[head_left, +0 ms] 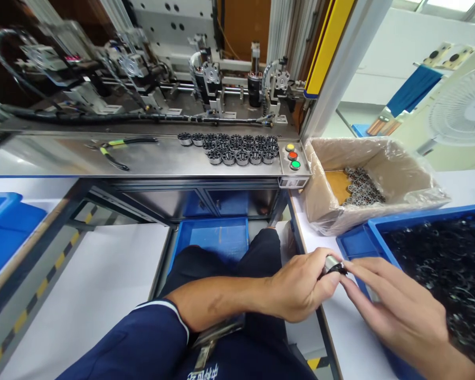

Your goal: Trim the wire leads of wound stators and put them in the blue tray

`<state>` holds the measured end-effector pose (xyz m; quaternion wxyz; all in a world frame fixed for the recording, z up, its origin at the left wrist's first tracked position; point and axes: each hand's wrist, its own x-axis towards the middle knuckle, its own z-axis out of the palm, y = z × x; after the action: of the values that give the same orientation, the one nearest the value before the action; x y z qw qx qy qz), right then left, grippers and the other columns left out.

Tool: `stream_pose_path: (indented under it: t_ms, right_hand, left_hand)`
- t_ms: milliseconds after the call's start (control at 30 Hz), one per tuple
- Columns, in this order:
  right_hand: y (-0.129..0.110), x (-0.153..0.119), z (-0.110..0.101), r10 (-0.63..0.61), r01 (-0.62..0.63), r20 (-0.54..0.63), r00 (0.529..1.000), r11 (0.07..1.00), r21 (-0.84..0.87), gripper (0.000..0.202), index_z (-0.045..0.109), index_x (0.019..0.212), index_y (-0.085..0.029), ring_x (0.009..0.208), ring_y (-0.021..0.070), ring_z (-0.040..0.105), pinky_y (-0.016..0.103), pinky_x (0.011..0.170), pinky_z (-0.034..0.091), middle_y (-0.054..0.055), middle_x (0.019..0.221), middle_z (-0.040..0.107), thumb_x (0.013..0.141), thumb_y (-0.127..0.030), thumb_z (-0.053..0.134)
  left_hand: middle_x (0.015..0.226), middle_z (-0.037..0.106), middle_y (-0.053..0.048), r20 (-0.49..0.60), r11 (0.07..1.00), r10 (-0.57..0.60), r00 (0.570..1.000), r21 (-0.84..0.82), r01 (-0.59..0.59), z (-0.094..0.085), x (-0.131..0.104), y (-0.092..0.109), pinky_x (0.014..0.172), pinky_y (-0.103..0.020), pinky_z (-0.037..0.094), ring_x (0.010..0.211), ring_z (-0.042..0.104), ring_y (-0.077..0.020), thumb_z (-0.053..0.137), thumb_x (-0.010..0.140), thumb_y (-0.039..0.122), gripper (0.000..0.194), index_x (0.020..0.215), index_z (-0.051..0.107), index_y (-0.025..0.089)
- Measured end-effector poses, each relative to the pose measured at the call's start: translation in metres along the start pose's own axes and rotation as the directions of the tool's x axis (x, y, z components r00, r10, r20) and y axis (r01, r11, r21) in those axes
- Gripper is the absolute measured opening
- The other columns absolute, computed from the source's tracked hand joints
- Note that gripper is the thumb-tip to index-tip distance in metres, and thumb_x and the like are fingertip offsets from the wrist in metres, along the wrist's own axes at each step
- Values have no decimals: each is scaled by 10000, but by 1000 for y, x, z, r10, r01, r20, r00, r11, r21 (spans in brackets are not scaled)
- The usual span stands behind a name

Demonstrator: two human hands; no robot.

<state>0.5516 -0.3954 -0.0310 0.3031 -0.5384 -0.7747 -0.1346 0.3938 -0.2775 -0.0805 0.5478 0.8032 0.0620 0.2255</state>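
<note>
My left hand (301, 287) is closed around a small silver metal ring (331, 262), holding it over the right-hand table edge. At the ring's open end sits a black plastic piece (338, 269), partly hidden by fingers. My right hand (396, 306) pinches this piece between thumb and fingertips, against the ring. Close by my right hand, a blue bin (374, 235) holds a heap of black plastic pieces (447, 264). Behind it, a plastic-lined cardboard box (320, 198) contains many metal rings (362, 187).
Rows of ring assemblies (241, 150) stand on the machine's metal ledge (154, 161), beside nippers (122, 142) with green-black handles. Yellow, red and green buttons (295, 165) sit at the ledge's right end. A blue crate (209, 235) is below, between my legs. A fan (467, 111) stands right.
</note>
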Motion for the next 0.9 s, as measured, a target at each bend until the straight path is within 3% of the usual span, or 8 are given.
stream_pose_path:
  t_ms: [167, 267, 333, 500, 633, 767, 900]
  right_hand:
    - [2, 4, -3, 178, -183, 46, 983, 964, 191, 234, 666, 1197, -183, 944, 146, 693, 223, 828, 586, 67, 1071, 685, 967, -215, 695]
    - [3, 5, -3, 156, -173, 87, 984, 955, 239, 194, 686, 1174, -201, 957, 128, 706, 196, 845, 591, 57, 1091, 695, 984, -178, 656]
    - [3, 4, -1, 136, -149, 70, 988, 958, 245, 187, 704, 1142, -188, 957, 124, 708, 185, 838, 593, 58, 1082, 700, 975, -128, 648]
    - [4, 0, 3, 111, -111, 12, 994, 980, 166, 191, 704, 1120, -143, 983, 137, 713, 203, 868, 599, 81, 1094, 714, 948, -75, 657]
    - [5, 0, 3, 94, -91, -22, 995, 992, 88, 240, 674, 1164, -152, 1058, 175, 709, 264, 954, 590, 98, 1165, 709, 935, -79, 679]
    - [4, -3, 3, 40, -40, -36, 999, 999, -1, 349, 635, 1245, -126, 1106, 228, 680, 342, 989, 575, 144, 1222, 673, 912, -144, 736]
    - [5, -14, 8, -13, 1, -79, 997, 987, -158, 462, 627, 1309, -188, 948, 219, 673, 355, 837, 595, 80, 1038, 653, 874, -134, 774]
  left_hand:
    - [823, 592, -27, -25, 978, 197, 980, 69, -195, 4, -3, -15, 639, -292, 480, 638, 545, -156, 354, 991, 403, 393, 1268, 434, 137]
    - [820, 580, -17, -73, 941, 337, 939, 71, -332, 12, -4, -24, 617, -272, 475, 630, 534, -145, 383, 983, 385, 400, 1294, 394, 133]
    - [864, 603, -35, -111, 929, 370, 922, 62, -365, 15, -5, -26, 647, -275, 497, 672, 563, -151, 398, 980, 356, 395, 1307, 378, 136]
    - [1027, 642, -114, -57, 961, 273, 960, -30, -275, 9, -5, -18, 791, -345, 549, 835, 624, -197, 444, 983, 412, 472, 1348, 388, 119]
    - [1205, 620, -179, -17, 974, 190, 982, -125, -190, 0, -3, -9, 968, -415, 530, 1075, 626, -251, 422, 1007, 432, 494, 1387, 396, 118]
    - [1066, 632, -128, -32, 974, 100, 994, -199, -104, 2, -2, -8, 900, -382, 535, 917, 613, -200, 350, 1040, 484, 512, 1391, 422, 118]
    - [1030, 635, -110, -82, 962, 71, 994, -260, -90, 6, -5, -8, 902, -366, 530, 899, 609, -185, 321, 1047, 538, 559, 1389, 456, 117]
